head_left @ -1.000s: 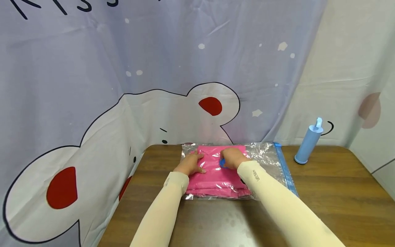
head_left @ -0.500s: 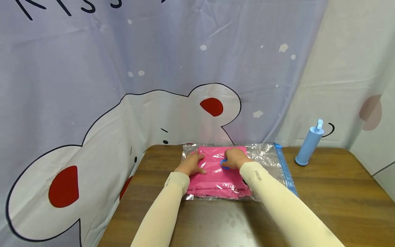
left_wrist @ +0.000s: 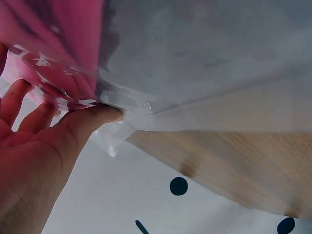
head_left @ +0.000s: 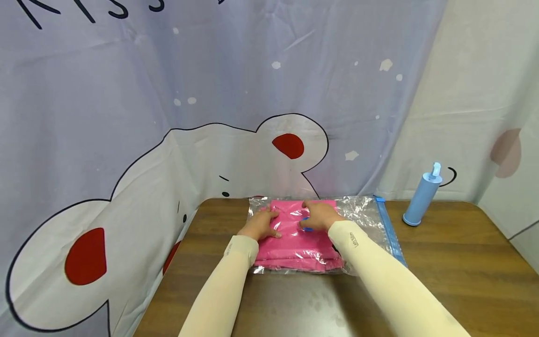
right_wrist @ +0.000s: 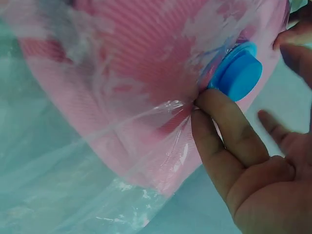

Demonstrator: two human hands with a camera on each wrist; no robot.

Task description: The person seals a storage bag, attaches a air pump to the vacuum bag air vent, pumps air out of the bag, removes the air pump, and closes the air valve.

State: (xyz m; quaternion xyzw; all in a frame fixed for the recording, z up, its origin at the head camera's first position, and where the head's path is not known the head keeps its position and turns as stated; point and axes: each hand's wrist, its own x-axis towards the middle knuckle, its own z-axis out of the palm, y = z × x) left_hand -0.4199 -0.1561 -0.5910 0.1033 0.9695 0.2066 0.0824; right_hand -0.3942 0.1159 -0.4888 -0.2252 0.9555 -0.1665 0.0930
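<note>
A clear plastic storage bag (head_left: 358,210) lies flat on the table with folded pink fabric (head_left: 290,245) inside. Its round blue valve cap (right_wrist: 242,75) stands out from the film in the right wrist view. My right hand (head_left: 321,217) is at the cap, thumb and forefinger apart; two other fingers touch the crinkled film right beside it. On the left part of the bag rests my left hand (head_left: 258,225), fingers spread over the film. In the left wrist view its thumb (left_wrist: 100,117) lies along the plastic.
A light blue cylindrical hand pump (head_left: 422,199) stands at the back right of the wooden table (head_left: 294,304). The bag's blue zip edge (head_left: 390,231) faces it. A printed curtain (head_left: 236,70) hangs behind and along the left side.
My right hand's fingers have spread away from the blue valve cap, which they gripped before. The left hand and the bag stay in place.
</note>
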